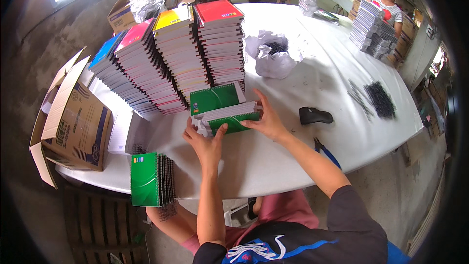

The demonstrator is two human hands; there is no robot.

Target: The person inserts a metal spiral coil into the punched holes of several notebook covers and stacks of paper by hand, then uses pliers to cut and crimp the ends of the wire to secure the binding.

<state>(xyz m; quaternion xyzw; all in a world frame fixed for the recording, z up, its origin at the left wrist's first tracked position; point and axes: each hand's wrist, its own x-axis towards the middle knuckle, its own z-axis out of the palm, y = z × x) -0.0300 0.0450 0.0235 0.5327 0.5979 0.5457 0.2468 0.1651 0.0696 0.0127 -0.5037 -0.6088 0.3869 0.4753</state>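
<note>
Showing a white table [273,161] from above, the head view reads left to right as follows. At 9 o'clock an open cardboard box [73,122] sits on the table's edge; at 7 o'clock a stack of green spiral notebooks [149,180] stands on its edge at the table's near rim. Toward 11 o'clock, leaning piles of notebooks [171,58] with blue, pink, yellow and red covers fan across the table. At centre lies a small green-covered notebook bundle [225,112]. The left hand [206,143] presses its near edge, thumb up against the side, fingers partly curled around it. The right hand [266,120] clasps the bundle's right end, fingers spread over the top. At 1 o'clock rests a crumpled white plastic bag [272,56]. At 3 o'clock lie a black hand tool [315,115], blue-handled pliers [326,152] and loose black spiral bindings [380,99].
</note>
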